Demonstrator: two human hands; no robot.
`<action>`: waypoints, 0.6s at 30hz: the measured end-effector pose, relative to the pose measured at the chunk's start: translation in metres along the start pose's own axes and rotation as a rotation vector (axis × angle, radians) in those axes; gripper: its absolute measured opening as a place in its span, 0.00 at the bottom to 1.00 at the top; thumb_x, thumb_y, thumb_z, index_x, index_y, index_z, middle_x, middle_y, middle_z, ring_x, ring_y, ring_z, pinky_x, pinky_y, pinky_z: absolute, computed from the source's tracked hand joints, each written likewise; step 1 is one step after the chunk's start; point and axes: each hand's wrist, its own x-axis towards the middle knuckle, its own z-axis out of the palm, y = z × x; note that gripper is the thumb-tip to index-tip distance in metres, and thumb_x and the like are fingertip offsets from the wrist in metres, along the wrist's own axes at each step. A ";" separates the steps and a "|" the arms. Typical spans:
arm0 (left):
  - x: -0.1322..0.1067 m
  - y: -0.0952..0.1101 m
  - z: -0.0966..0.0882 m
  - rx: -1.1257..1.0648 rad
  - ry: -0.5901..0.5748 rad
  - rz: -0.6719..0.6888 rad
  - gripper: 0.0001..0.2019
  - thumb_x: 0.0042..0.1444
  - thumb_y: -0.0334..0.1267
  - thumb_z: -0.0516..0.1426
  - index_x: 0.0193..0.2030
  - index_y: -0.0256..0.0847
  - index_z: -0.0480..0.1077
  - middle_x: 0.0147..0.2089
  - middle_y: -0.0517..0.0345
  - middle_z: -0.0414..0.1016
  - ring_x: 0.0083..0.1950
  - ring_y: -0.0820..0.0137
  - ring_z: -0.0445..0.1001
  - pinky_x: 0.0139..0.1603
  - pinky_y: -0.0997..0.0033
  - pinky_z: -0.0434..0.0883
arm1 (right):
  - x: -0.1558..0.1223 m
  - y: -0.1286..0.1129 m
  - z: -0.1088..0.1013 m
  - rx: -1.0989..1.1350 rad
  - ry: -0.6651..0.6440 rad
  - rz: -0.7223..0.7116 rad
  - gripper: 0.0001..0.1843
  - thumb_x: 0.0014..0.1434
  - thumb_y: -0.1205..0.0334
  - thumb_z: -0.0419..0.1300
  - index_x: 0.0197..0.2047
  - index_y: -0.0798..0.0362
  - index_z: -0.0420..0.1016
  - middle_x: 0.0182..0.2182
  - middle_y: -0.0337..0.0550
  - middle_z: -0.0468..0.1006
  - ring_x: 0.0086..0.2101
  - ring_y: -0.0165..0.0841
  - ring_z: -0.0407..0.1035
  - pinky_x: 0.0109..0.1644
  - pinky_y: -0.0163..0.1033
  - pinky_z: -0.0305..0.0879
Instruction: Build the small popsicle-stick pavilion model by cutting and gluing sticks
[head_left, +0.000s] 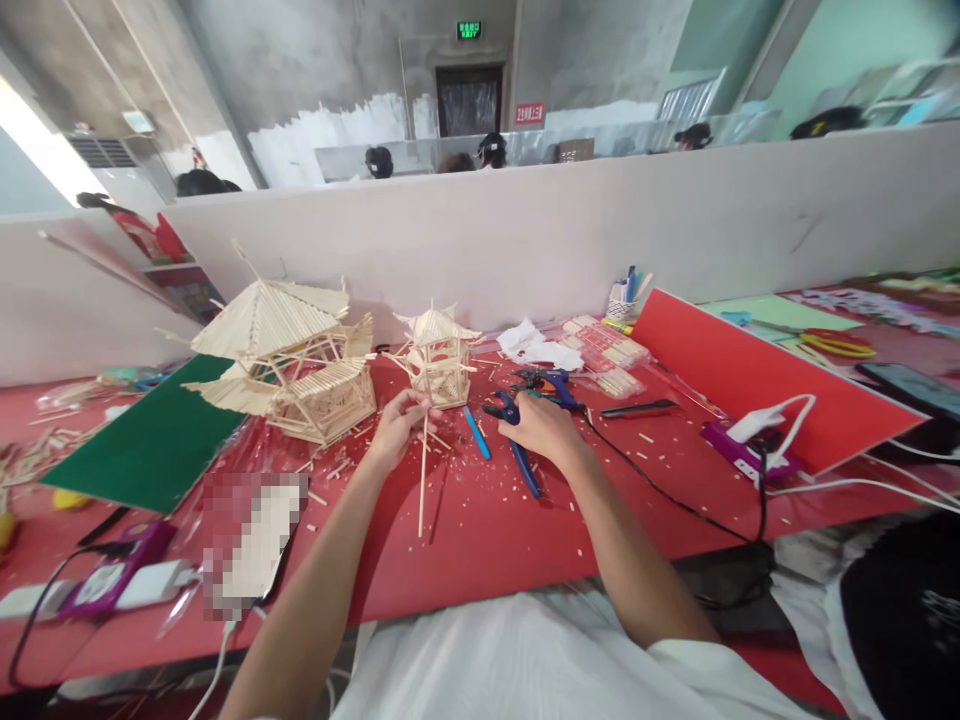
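A thin wooden stick [423,485] is pinched in my left hand [401,425], with its long end pointing down toward me over the red table. My right hand [541,425] is closed round a pair of blue-handled cutting pliers [523,462], whose jaws point to the left. Just beyond my left hand stands a small pavilion model [439,350] built of wooden sticks. A larger stick pavilion [289,360] with a broad layered roof sits to its left. Between my hands lies a blue pen-like tool [477,433].
A glue gun [559,385] with a black cord lies behind my right hand, near packs of sticks [611,350]. A red board [765,380] leans at right by a purple power strip [750,455]. A green board [150,435] and a phone [259,540] lie left. Stick scraps litter the table.
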 end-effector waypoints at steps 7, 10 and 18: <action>0.002 -0.003 -0.002 -0.020 0.020 -0.004 0.22 0.46 0.48 0.70 0.36 0.43 0.63 0.33 0.57 0.82 0.31 0.68 0.82 0.26 0.78 0.70 | 0.006 0.005 0.012 -0.041 -0.021 -0.047 0.21 0.62 0.53 0.62 0.52 0.60 0.73 0.52 0.64 0.77 0.54 0.52 0.71 0.51 0.46 0.66; 0.003 -0.004 -0.002 -0.041 0.036 0.005 0.22 0.46 0.48 0.71 0.36 0.43 0.64 0.34 0.56 0.82 0.33 0.67 0.83 0.29 0.78 0.72 | 0.007 0.004 0.010 -0.025 0.032 -0.084 0.19 0.65 0.55 0.61 0.53 0.59 0.73 0.53 0.62 0.76 0.56 0.49 0.69 0.55 0.44 0.64; 0.004 -0.007 -0.002 -0.087 0.038 0.026 0.22 0.48 0.48 0.71 0.36 0.42 0.64 0.36 0.56 0.82 0.39 0.69 0.83 0.39 0.74 0.77 | -0.007 -0.029 0.015 0.566 -0.134 -0.503 0.18 0.66 0.49 0.59 0.52 0.52 0.75 0.34 0.42 0.83 0.34 0.34 0.77 0.38 0.35 0.64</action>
